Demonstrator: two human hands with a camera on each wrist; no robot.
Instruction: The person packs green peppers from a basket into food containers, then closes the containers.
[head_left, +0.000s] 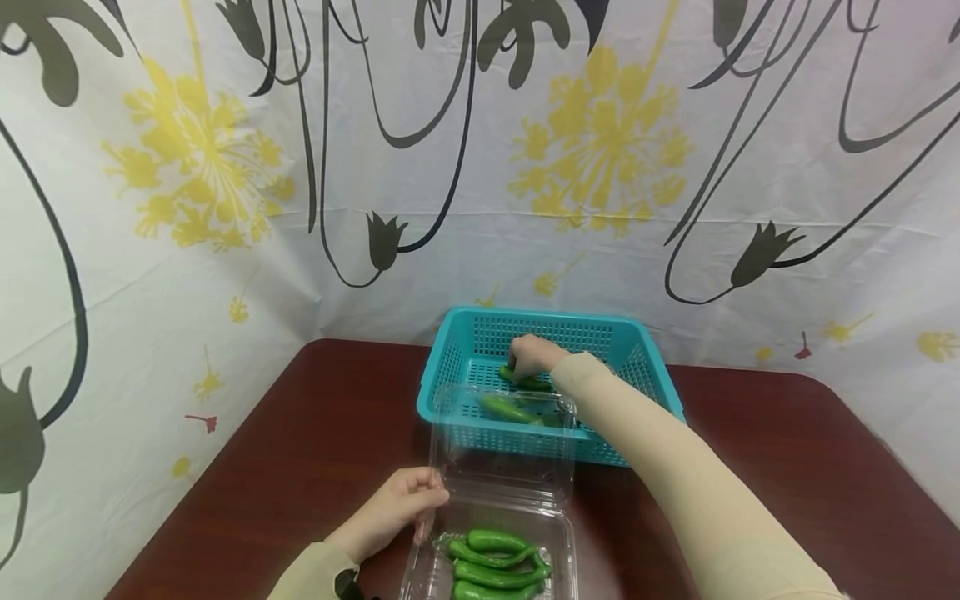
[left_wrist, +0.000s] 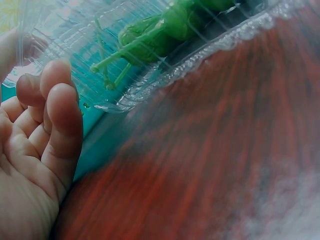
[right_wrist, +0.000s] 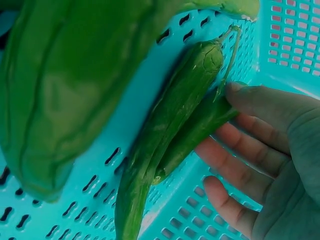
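Note:
My left hand (head_left: 393,510) pinches the side edge of a clear plastic clamshell box (head_left: 573,554) near its hinge; in the left wrist view its curled fingers (left_wrist: 62,120) lie against the ribbed plastic. Several green peppers (head_left: 501,575) lie side by side in the box's base. The raised lid (head_left: 450,450) leans toward a turquoise basket (head_left: 438,358). Inside that basket, my right hand (head_left: 534,357) holds a slim green pepper (right_wrist: 200,125), thumb near its stem and fingers behind it. Another long green pepper (right_wrist: 175,115) lies right alongside, and a larger-looking one (right_wrist: 75,85) fills the near left.
The perforated basket stands at the back of a dark red-brown wooden table (head_left: 360,400). A white cloth (head_left: 480,183) with yellow flowers and dark stems hangs behind and beside the table. My right forearm (head_left: 660,467) passes over the basket's front right rim.

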